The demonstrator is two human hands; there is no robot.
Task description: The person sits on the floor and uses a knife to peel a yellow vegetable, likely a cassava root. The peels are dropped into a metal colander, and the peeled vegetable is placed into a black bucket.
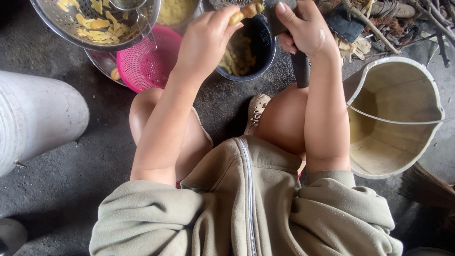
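Note:
My left hand point(206, 40) grips a yellow-orange piece of vegetable point(245, 12) and holds it over a dark bowl point(265, 47) that contains yellow peelings. My right hand point(303, 28) is closed around the dark handle of a knife point(300, 66), with the thumb pressed on the blade near the vegetable. Both hands meet above the bowl. I am squatting, knees up, in a beige zipped jacket.
A metal colander point(61, 28) with yellow slices sits at the top left, beside a pink plastic basket point(142, 66). A cream bucket point(398, 118) stands at the right. A white container point(33, 114) lies at the left. Sticks and husks point(379, 23) are at top right.

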